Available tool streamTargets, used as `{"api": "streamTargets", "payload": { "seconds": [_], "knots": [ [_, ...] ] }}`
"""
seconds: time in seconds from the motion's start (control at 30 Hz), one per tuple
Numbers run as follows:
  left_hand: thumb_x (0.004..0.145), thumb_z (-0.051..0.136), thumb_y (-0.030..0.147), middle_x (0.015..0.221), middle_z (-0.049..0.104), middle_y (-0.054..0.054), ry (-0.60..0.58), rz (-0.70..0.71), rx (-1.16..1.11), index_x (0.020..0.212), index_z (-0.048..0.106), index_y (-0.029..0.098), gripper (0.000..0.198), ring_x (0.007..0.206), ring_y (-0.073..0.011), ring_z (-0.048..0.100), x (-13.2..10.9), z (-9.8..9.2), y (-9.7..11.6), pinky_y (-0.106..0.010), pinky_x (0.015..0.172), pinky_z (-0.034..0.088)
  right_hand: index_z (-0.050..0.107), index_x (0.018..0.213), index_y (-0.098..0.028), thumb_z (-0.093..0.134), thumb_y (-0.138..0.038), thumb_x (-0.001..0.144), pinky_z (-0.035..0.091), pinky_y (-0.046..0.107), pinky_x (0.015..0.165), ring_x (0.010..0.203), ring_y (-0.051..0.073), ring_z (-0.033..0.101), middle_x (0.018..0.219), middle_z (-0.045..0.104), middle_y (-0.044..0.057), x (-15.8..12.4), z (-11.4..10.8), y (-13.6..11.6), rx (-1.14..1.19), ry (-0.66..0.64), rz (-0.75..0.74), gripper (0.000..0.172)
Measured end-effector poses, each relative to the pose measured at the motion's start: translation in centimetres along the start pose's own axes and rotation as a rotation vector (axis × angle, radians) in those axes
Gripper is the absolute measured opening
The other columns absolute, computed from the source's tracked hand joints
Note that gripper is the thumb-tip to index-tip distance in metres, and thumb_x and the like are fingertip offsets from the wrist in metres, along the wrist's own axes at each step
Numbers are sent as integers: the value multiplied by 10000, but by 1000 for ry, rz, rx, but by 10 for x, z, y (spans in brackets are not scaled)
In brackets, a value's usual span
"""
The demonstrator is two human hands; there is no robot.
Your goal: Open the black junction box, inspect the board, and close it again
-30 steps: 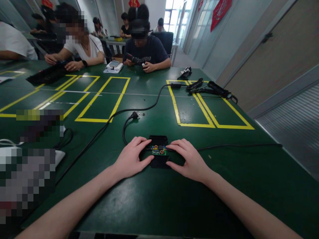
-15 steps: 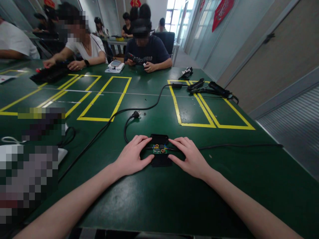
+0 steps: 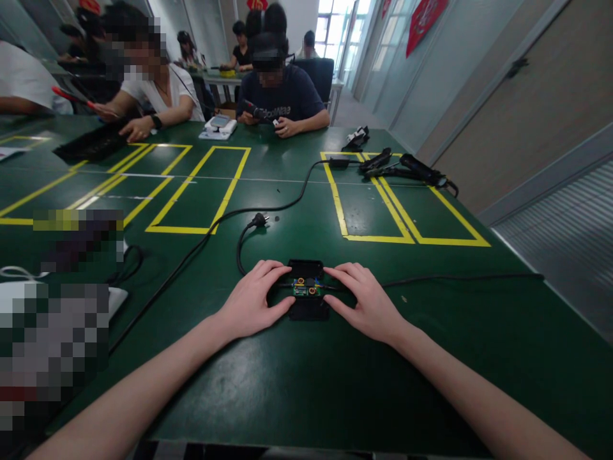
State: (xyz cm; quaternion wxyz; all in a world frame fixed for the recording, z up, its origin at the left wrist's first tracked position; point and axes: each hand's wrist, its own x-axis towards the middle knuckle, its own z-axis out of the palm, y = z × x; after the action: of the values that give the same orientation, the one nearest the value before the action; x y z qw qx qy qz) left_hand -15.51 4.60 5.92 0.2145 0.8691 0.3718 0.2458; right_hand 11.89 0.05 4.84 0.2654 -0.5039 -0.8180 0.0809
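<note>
A small black plastic case (image 3: pixel 309 311) lies opened flat on the green table, one half toward me and the other away. Between the halves sits a green circuit board (image 3: pixel 301 291) with two copper-wound rings, and a black cable (image 3: pixel 421 280) runs out on the right. My left hand (image 3: pixel 256 297) holds the case's left end, forefinger at the far half and thumb at the near half. My right hand (image 3: pixel 361 300) grips the right end the same way. Beyond my left hand, the cord's plug (image 3: pixel 259 220) lies on the table.
Another black cord (image 3: pixel 191 250) crosses the table to black tool-like parts (image 3: pixel 416 171) at the far right. Yellow tape (image 3: pixel 378 239) marks rectangles. Blurred-out items (image 3: pixel 57 345) lie at left. Across the table, co-workers handle a black tray (image 3: pixel 90 145) and a dark tool (image 3: pixel 258 112).
My hands and the opened case stay in place. The view shifts slightly. At the far left, a co-worker's hand has lifted a red-handled thing above the black tray.
</note>
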Motion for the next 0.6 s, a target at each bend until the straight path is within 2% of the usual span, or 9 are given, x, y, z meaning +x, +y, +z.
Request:
{"api": "streamTargets", "payload": {
  "seconds": [0.17,0.33,0.6],
  "knots": [
    [936,671,339,1286,667,-130,-12,7,-9,1318,635,197,409,1182,-299,640,0,-1,0,-501,1036,574,650,1262,-219,601,-224,968,559,447,826,1012,292,662,1129,700,116,1,-2,3,0,16,14,298],
    [936,670,330,1278,673,-122,-2,9,-28,1321,629,211,404,1179,-290,642,1,-2,2,-488,1042,569,689,1040,-230,595,-211,992,550,426,786,950,273,665,1042,700,99,2,-3,8,-12,17,-38,107],
    [971,581,239,1059,693,-76,32,-16,-51,1125,650,206,172,1021,-244,660,2,-4,-1,-404,919,581,665,1025,-235,546,-233,1051,594,426,779,913,262,682,977,723,89,3,-4,6,69,51,-64,122]
  ]
}}
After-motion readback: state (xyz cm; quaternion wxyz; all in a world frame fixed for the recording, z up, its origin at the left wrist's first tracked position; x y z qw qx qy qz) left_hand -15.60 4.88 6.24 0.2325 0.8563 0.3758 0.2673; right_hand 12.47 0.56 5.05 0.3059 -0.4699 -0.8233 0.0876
